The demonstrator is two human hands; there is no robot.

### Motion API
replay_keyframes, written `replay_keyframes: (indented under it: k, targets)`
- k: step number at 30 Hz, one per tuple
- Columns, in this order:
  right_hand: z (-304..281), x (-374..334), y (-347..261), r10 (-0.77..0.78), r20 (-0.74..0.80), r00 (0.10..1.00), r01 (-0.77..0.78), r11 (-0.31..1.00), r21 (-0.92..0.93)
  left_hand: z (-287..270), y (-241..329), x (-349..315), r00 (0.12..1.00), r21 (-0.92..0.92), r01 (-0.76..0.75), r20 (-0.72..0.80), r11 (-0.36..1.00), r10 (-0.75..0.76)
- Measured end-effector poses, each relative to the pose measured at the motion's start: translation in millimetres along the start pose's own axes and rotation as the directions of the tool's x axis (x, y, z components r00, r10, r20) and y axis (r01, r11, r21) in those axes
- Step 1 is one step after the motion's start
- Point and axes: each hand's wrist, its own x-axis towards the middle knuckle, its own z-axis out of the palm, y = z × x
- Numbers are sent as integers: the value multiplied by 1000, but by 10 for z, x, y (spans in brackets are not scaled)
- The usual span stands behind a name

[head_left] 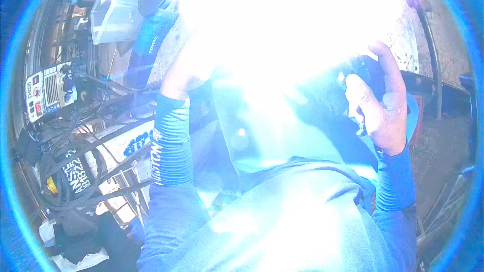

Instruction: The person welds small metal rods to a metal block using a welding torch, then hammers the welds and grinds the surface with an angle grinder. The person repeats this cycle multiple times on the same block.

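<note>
Directions are read from the middle of the head view, twelve o'clock at its top.

Item: right hand, just before three o'clock. Bare; thumb and forefinger curled, their tips apart, closed about a dark object lying between them. Other fingers largely hidden.

Item: the dark object, at two o'clock, in the right hand's grip, on the right border of the glare. Outline partly lost; kind cannot be told.

Item: left hand, between ten and eleven o'clock. Bare; wrist and back of hand show, fingers washed out. How far open, and on what, cannot be told. The two hands are well apart.

Item: white glare, at twelve o'clock, broad, covering the space between the hands.

Item: blue angle grinder, between ten and eleven o'clock, disc end uppermost, in view beside the left hand.

Item: clear plastic piece, ten o'clock, beside the grinder's disc.

Item: power unit, between nine and ten o'clock, pale front panel with knobs and a red display.

Item: black cables, towards nine o'clock, tangled.

Item: dark bar, two o'clock, roughly upright.

Item: blue sleeves, on both forearms.
</note>
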Motion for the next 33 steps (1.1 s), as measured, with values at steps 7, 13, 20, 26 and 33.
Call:
replay_keyframes:
  k: [7, 13, 20, 26, 33]
  targets:
    - [27, 3, -44, 52, -9, 999, -52, 998, 42, -59, 111, 6, 995, -183, 5, 99, 983, 13]
    - [-21, 46, 20, 27, -3, 1000, -27, 998, 51, -84, 129, 78, 991, -162, 12, 134, 987, 10]
    - [-56, 91, 30, 70, 38, 997, -73, 994, 84, -195, 154, 162, 970, -217, 19, 241, 976, 34]
    - [-87, 122, 41, 95, 55, 994, -100, 990, 96, -190, 131, 194, 954, -333, 82, 298, 939, 23]
    - [-46, 114, 72, 48, 24, 999, -50, 994, 100, -181, 74, 186, 933, -410, 153, 360, 899, 5]
